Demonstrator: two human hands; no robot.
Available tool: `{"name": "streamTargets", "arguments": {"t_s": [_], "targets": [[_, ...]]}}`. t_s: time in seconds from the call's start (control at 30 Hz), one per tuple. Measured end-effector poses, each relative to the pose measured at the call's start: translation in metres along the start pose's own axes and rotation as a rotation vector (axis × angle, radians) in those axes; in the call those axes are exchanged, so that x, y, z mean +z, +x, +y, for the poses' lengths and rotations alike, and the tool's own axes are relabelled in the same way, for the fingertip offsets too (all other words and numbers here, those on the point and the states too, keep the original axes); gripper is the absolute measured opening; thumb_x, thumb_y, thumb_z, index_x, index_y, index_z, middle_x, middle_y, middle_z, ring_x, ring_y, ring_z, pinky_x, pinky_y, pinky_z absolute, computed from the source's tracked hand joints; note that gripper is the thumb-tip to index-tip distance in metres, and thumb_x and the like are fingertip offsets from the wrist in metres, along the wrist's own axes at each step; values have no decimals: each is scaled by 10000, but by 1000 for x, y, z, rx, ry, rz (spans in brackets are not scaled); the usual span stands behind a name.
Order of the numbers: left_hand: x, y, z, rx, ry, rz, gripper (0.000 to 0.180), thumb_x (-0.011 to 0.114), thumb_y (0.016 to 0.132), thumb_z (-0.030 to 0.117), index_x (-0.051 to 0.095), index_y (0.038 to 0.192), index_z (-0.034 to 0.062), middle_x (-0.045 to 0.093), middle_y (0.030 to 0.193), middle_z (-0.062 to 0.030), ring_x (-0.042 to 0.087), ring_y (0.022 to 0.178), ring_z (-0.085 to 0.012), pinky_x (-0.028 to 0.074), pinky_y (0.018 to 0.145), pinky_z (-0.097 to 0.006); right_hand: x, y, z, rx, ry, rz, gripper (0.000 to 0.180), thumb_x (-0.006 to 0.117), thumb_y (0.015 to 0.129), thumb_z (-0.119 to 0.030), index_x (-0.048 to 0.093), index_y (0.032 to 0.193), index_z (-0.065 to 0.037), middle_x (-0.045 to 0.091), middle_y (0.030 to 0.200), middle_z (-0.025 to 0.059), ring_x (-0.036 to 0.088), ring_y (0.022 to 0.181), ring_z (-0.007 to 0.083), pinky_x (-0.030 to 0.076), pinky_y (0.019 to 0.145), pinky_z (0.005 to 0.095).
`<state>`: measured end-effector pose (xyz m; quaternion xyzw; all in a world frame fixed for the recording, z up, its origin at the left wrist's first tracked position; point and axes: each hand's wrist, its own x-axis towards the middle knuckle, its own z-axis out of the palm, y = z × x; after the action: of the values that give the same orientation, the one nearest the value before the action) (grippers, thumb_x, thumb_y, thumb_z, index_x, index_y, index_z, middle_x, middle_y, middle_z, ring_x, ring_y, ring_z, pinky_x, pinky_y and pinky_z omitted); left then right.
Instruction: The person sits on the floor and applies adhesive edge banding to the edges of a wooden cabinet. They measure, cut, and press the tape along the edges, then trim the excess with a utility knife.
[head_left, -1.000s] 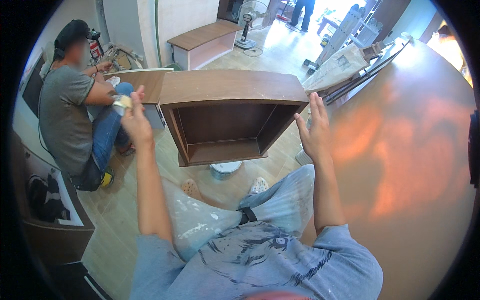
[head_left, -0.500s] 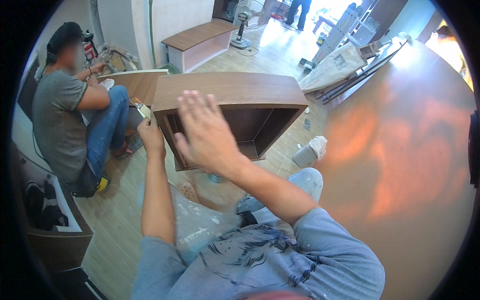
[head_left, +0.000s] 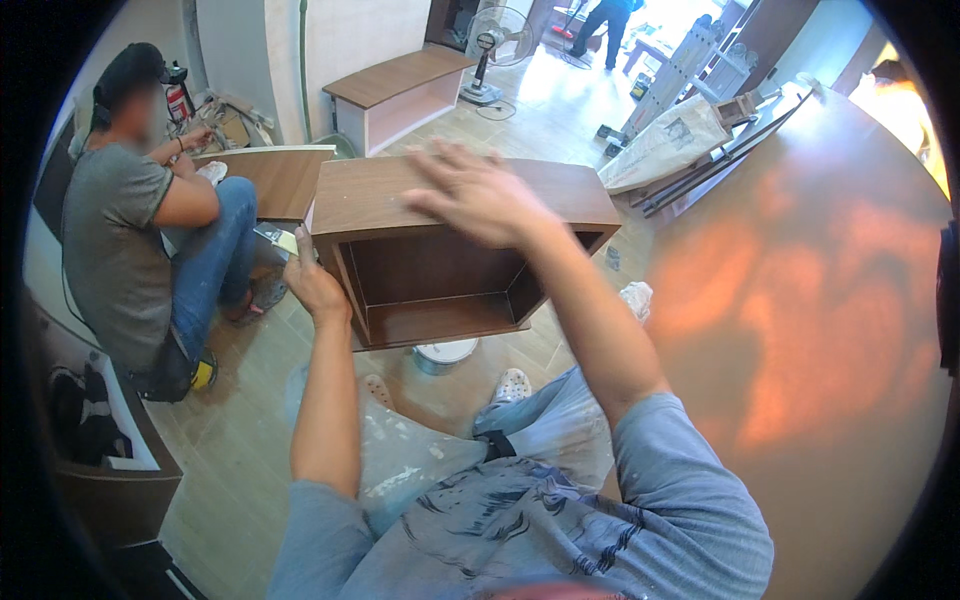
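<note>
Head view is giving me the whole corner: a person in a paint-spotted outfit is working over an open-fronted wooden box (head_left: 430, 268), which is sitting just ahead of the knees, its hollow side facing the worker. A pale tin (head_left: 445, 360) is showing under its lower edge, though I can't tell whether it is bearing the weight.

The left hand (head_left: 320, 287) is staying close against the box's upper left corner, its thumb lying along the light handle of a scraper (head_left: 281, 239) and pinching it; the other fingers are hiding, so I can't tell how they are curling. The blade is pointing away to the left. The right hand (head_left: 478, 192) is hovering over or skimming the wooden top, palm down, fingers stretching out nearly straight and loosely together. Blur is keeping me from telling whether it is touching.

To my eye, the step in hand is a bare-palm pass over that top, brushing or feeling it. The next move is probably calling for a steady box and a flat palm, with the blade staying clear of the wood grain.

Off to the left, a co-worker (head_left: 120, 235) is sitting low beside a brown panel (head_left: 280, 180).
</note>
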<state>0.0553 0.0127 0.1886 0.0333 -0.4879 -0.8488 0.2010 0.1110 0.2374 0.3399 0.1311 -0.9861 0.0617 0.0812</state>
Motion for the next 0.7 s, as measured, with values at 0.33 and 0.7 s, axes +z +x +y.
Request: {"name": "streamTargets", "arguments": {"t_s": [0.33, 0.7], "targets": [[-9, 1, 0, 2, -5, -85, 386, 550, 1078, 343, 697, 1061, -14, 695, 1018, -68, 636, 943, -161, 484, 861, -317, -27, -191, 267, 847, -113, 160, 456, 536, 1015, -375, 705, 1263, -32, 741, 1139, 223, 723, 1060, 330, 556, 888, 464], [-39, -94, 71, 749, 406, -256, 375, 497, 1086, 247, 723, 892, 19, 691, 897, -99, 625, 849, -199, 483, 783, -322, 90, -251, 139, 747, 503, 282, 262, 827, 820, -259, 750, 801, -10, 560, 626, 37, 491, 617, 137, 439, 616, 320]]}}
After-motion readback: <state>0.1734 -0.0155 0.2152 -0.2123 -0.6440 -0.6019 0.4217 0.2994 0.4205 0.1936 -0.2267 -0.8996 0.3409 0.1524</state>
